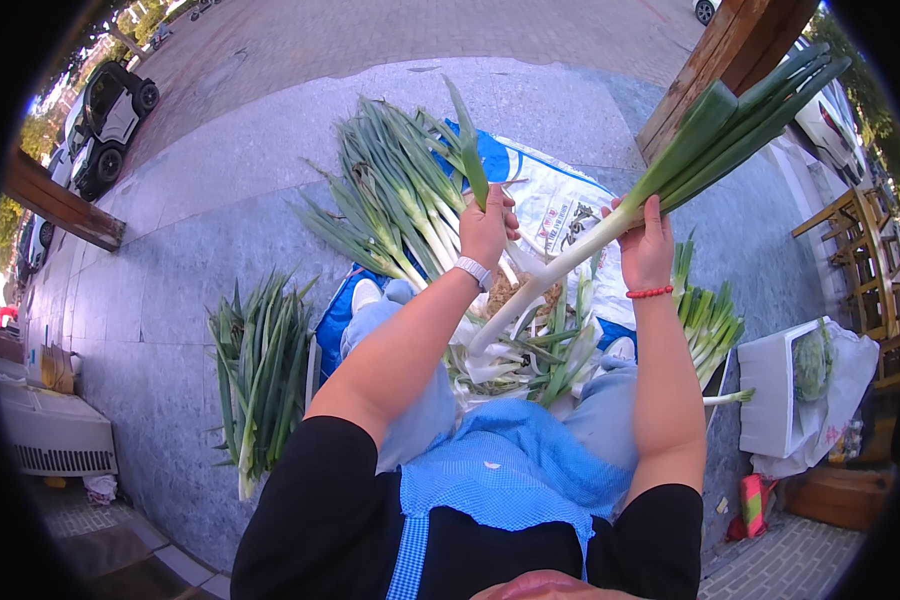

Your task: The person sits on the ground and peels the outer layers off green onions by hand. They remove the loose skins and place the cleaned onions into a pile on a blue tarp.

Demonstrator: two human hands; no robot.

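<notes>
My right hand [646, 244] is closed around a large leek [585, 247] where the white stalk turns green; its leaves point to the upper right and its white end slants down to the lower left. Between the thumb and fingers of my left hand [487, 225] is a green outer leaf [471, 150], whose pale lower part runs toward the leek's stalk. Beyond my left hand, a pile of untrimmed leeks [397, 180] lies on a blue and white woven sack [562, 195]. Peeled leaves and skins [540, 352] are heaped between my legs.
A bundle of leeks [259, 375] lies on the paving at the left. Trimmed leeks [709, 322] are at the right, beside a white foam box [772, 390] with greens. Wooden posts [712, 82] stand at both sides. A small vehicle [109, 120] is at the far left.
</notes>
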